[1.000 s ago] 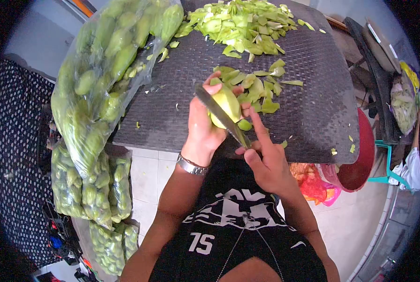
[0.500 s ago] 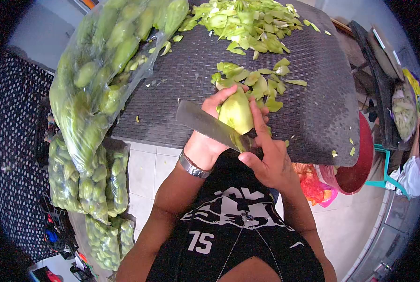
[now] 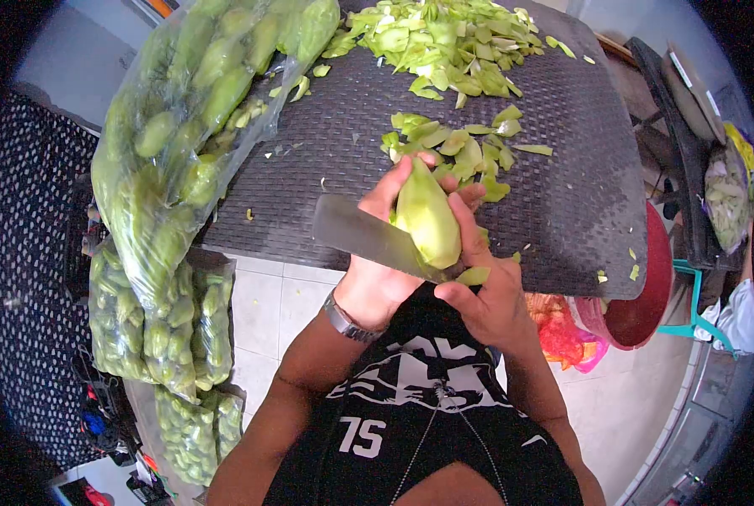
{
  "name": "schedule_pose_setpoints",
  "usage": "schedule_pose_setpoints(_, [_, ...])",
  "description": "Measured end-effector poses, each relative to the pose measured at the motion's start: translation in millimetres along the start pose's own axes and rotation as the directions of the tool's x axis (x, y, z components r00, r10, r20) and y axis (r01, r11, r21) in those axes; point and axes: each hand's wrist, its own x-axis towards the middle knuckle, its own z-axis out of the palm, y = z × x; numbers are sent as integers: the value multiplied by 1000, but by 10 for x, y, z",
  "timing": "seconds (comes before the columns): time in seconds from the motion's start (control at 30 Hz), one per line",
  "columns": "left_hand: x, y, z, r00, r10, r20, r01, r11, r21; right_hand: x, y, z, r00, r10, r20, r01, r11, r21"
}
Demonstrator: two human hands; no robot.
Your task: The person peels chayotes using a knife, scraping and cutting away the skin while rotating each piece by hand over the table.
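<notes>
Dark woven material tops the table (image 3: 562, 185), which spans the upper middle of the frame ahead of me. Along its left end, at upper left, stretches a big bag (image 3: 153, 181), clear plastic packed with whole green fruits. Below me, at bottom centre, my black shirt (image 3: 478, 447) fills the frame. Smaller clear bags (image 3: 168, 329), also full of green fruits, stand at lower left, with more at their foot. At the right, partly under the table's corner, sits a red tub (image 3: 649, 278); I cannot make out what it holds. A teal stool (image 3: 693, 308) stands just beside it. At top centre lies a broad heap (image 3: 444, 46) of pale green peelings.

Near the middle of the frame, my left hand (image 3: 385, 282) is palm up, its fingers curled round the fruit (image 3: 427, 221) from below and the left. My right hand (image 3: 496, 305) is closed round the handle of the knife (image 3: 364, 234), its forefinger stretched along the fruit's right flank. The blade points left, its near end touching the fruit's lower end. The fruit sits between my hands, mostly peeled. Just beyond it is a smaller pile (image 3: 465, 152) of peelings. A metal watch (image 3: 343, 319) circles my left wrist, and a slice (image 3: 474, 276) of peel lies by my right thumb. On the shirt, white lettering is too folded to read; lower right is a tiny white swoosh (image 3: 534, 439).
</notes>
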Motion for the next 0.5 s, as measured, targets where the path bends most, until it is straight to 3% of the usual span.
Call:
schedule_pose_setpoints(0.07, [-23,-10,0,1000,-12,-12,12,998,-64,7,-4,-2,1000,-15,-9,15,1000,16])
schedule_pose_setpoints(0.17, [0,-15,29,999,35,6,-36,999,28,24,-55,-84,996,63,57,-64,998,16])
schedule_pose_setpoints(0.2, [32,19,23,999,-24,-38,27,997,76,27,-66,-120,990,105,93,-107,994,9])
schedule_pose_setpoints(0.27, [148,174,-42,983,-133,-126,153,973,170,35,-35,-141,998,-23,63,27,997,-66])
schedule_pose_setpoints(0.3, [193,238,-66,988,-149,-45,155,963,220,47,-22,-162,995,-89,52,95,989,-109])
schedule_pose_setpoints(0.4, [143,294,-64,983,-150,-104,175,935,309,24,-76,-201,992,19,127,-12,998,-54])
schedule_pose_setpoints(0.5, [412,264,-307,980,-177,94,173,984,41,39,-12,-206,988,2,154,-18,995,101])
